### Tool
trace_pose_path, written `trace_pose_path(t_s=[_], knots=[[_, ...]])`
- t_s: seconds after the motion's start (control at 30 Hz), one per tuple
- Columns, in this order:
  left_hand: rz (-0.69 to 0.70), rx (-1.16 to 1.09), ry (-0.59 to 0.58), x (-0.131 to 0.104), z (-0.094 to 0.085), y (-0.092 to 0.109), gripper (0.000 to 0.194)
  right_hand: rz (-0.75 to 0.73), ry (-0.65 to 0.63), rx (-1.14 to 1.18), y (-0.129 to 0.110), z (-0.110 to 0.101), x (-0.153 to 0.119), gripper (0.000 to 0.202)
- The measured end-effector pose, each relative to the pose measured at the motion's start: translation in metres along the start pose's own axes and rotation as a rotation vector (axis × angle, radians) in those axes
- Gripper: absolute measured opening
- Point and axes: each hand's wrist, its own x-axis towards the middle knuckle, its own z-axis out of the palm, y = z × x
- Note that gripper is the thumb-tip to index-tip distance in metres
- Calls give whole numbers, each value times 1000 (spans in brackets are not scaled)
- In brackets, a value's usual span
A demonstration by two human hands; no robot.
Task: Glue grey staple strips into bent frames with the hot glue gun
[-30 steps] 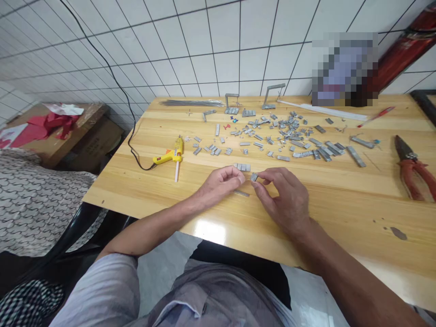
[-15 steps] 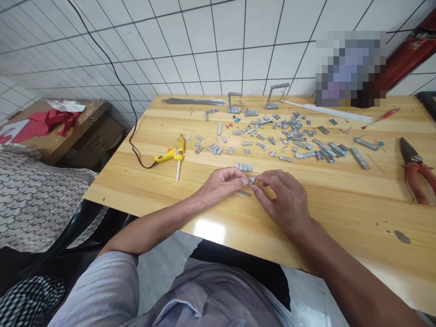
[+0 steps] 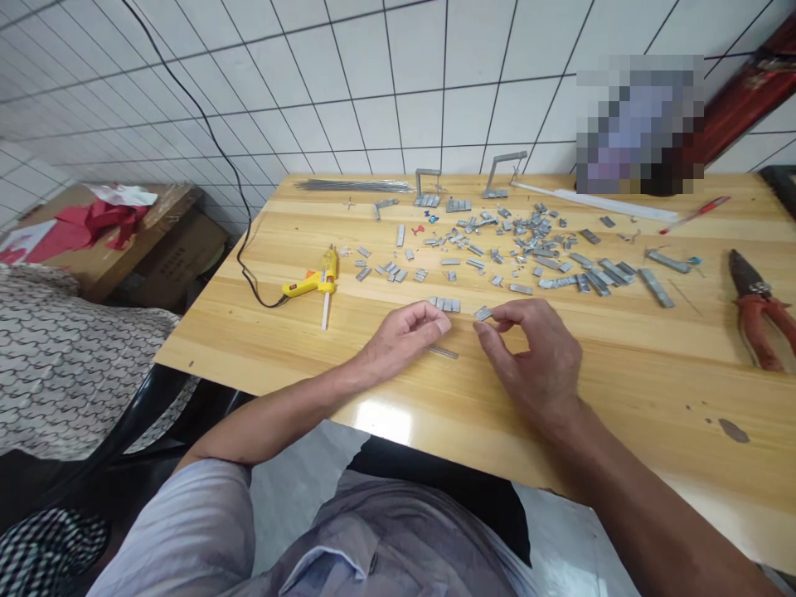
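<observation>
The right hand (image 3: 541, 356) pinches a small grey piece (image 3: 482, 313) in its fingers. I cannot tell whether the left hand (image 3: 407, 336) grips anything; red-handled pliers (image 3: 758, 292) run off the right edge

The glue gun (image 3: 327, 269) is bright yellow with an orange trigger (image 3: 311, 274); its cable (image 3: 245, 274) is black. Right of the glue gun, the pinched metal piece (image 3: 482, 313) and scattered scraps (image 3: 540, 238) are silver-grey, the pliers' handles (image 3: 753, 332) red. Beneath it, the tabletop (image 3: 249, 348) is honey-coloured, streaked with grain; behind, white wall tiles (image 3: 414, 66) carry a dark grid. Left of it, a cream cloth (image 3: 50, 356) bears dark wavy lines.
</observation>
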Motion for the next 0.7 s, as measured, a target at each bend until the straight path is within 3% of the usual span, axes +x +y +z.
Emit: trace_pose_path(t_s=[0.2, 0.5, 0.7], knots=[[-7, -252, 12, 5, -2, -1, 33, 29, -120, 39, 12, 5, -3, 6], [-84, -388, -42, 8, -1, 9, 40, 50, -461, -82, 26, 13, -15, 13], [-120, -416, -44, 8, -2, 8, 29, 4, -451, -66, 32, 17, -19, 20]])
